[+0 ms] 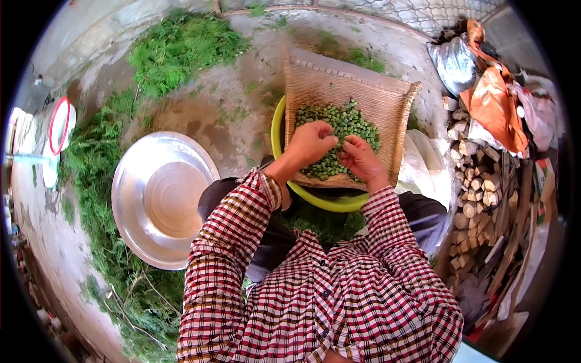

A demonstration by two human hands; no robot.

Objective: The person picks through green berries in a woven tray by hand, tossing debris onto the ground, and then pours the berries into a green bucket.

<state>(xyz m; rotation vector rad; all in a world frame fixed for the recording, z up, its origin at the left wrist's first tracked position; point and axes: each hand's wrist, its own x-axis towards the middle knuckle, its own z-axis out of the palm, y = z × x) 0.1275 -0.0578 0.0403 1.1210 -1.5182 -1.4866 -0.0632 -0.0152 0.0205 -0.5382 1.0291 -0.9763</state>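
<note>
Small green cones or berries (324,169) lie heaped in a woven wicker scoop basket (313,84), which rests on a yellow-green plastic tub (347,205). Above the heap, my left hand (315,141) is bent, with thumb and fingers drawn together. Close by on its right, my right hand (361,156) has its thumb and fingertips pinched near a bit of green. The fingertips of both hands nearly meet. Whether either hand grips a piece is too small to tell.
At the left stands a wide metal basin (174,199). Cut green branches (181,50) lie on the concrete floor, more (97,168) along the left. Stacked firewood (474,195), an orange bag (494,106) and a pale sack (424,163) are at the right.
</note>
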